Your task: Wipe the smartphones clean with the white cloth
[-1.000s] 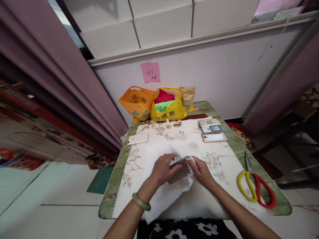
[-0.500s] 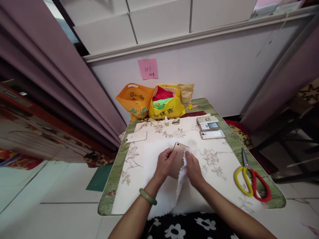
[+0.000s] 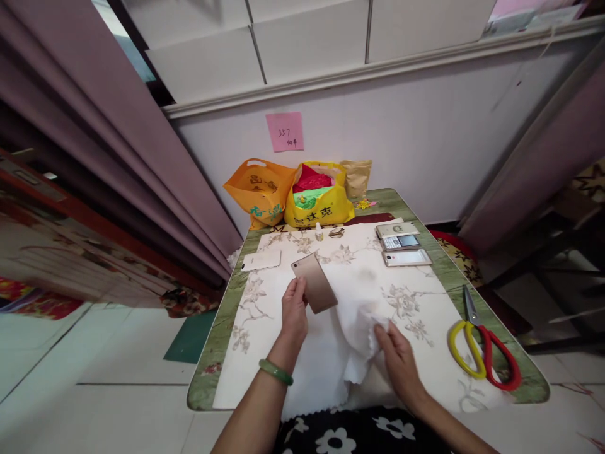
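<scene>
L hand [image 3: 295, 309] is clamped on gold phone [image 3: 317, 287], thumb & fingers at its L edge; phone is tilted, back w/ camera facing up, over middle of table [image 3: 208, 359]. R hand [image 3: 401, 353] is pinched on white cloth [image 3: 362, 340], which hangs bunched btwn the hands & spreads flat under the phone, scalloped edge showing.

Containers, far end of table: orange bag [image 3: 267, 205] stands w/ mouth open, can't tell contents. Yellow bag [image 3: 321, 211], touching it on the R, is open & full: red stuff [image 3: 312, 180] at back, green stuff [image 3: 309, 197] in front, exact type unclear. Tan pouch [image 3: 357, 178] sits just behind its R side, contents hidden. Small bottle [image 3: 319, 232], white cap on, upright just in front of yellow bag; fill lvl too small to tell.

Scissors [image 3: 474, 315] lie near R edge, well apart from R hand.
</scene>
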{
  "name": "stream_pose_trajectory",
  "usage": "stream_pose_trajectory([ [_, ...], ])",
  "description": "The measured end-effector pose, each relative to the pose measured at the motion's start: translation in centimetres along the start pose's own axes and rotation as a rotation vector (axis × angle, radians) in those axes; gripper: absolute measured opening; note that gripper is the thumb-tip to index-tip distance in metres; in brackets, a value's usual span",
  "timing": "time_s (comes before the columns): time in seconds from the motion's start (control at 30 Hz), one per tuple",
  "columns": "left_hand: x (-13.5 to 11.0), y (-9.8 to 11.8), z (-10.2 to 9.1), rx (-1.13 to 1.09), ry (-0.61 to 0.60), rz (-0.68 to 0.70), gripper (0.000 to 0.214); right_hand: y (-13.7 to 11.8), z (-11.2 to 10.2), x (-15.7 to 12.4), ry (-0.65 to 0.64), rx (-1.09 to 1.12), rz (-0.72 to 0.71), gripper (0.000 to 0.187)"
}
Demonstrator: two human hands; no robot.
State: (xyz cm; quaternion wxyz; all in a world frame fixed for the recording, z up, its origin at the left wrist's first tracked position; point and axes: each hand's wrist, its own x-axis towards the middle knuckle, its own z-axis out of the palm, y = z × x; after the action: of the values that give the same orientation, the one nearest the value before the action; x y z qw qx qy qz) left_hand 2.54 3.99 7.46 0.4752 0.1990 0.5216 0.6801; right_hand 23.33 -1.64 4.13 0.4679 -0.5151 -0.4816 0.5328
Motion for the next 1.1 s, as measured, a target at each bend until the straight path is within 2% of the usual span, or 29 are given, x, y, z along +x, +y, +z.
stream_pose_trajectory([
  [0.1, 0.0, -0.5, -1.7, -0.118, 0.014, -0.153, 0.032, 0.3, -3.5, -1.8, 0.142, -0.017, 0.058, 0.044],
  [0.2, -0.5, -1.7, -2.7, -0.206, 0.025, -0.349, 0.036, 1.2, -5.5, -3.6, 0.144, -0.046, 0.177, 0.046],
  [0.27, -1.0, -2.4, -3.2, -0.252, -0.049, -0.454, 0.040, 2.0, -6.1, -4.6, 0.126, -0.030, 0.257, 0.048],
  [0.33, -1.6, -2.9, -3.6, -0.334, -0.157, -0.503, 0.043, 2.6, -6.8, -4.9, 0.141, -0.020, 0.326, 0.051],
  [0.43, -2.4, -3.3, -4.3, -0.481, -0.290, -0.532, 0.043, 2.4, -8.4, -3.3, 0.170, -0.189, 0.351, 0.058],
  [0.47, -2.6, -3.4, -4.5, -0.516, -0.336, -0.532, 0.044, 2.0, -9.0, -2.1, 0.162, -0.311, 0.293, 0.061],
  [0.53, -2.9, -3.4, -5.0, -0.554, -0.401, -0.529, 0.049, 0.9, -9.5, 1.3, 0.211, -0.597, 0.120, 0.054],
  [0.57, -2.9, -3.5, -5.2, -0.558, -0.412, -0.522, 0.053, 0.4, -9.3, 3.2, 0.234, -0.690, 0.042, 0.050],
  [0.63, -2.8, -3.6, -5.5, -0.556, -0.408, -0.501, 0.058, -0.3, -7.9, 7.2, 0.184, -0.788, -0.045, 0.042],
  [0.7, -2.7, -3.8, -5.8, -0.552, -0.419, -0.495, 0.059, -0.5, -5.4, 10.6, 0.092, -0.950, -0.044, 0.041],
  [0.77, -2.6, -4.1, -6.0, -0.546, -0.443, -0.514, 0.059, -0.2, -2.8, 12.9, 0.072, -1.118, 0.008, 0.048],
  [0.87, -2.6, -4.6, -6.3, -0.537, -0.424, -0.540, 0.056, 0.1, -0.6, 14.8, 0.035, -1.247, 0.025, 0.037],
  [0.93, -2.5, -4.9, -6.4, -0.550, -0.387, -0.538, 0.054, -0.2, -0.6, 15.5, 0.037, -1.253, 0.016, 0.030],
  [1.1, -2.4, -5.4, -6.8, -0.608, -0.394, -0.552, 0.060, -1.6, -1.3, 16.1, 0.191, -1.259, 0.003, 0.037],
])
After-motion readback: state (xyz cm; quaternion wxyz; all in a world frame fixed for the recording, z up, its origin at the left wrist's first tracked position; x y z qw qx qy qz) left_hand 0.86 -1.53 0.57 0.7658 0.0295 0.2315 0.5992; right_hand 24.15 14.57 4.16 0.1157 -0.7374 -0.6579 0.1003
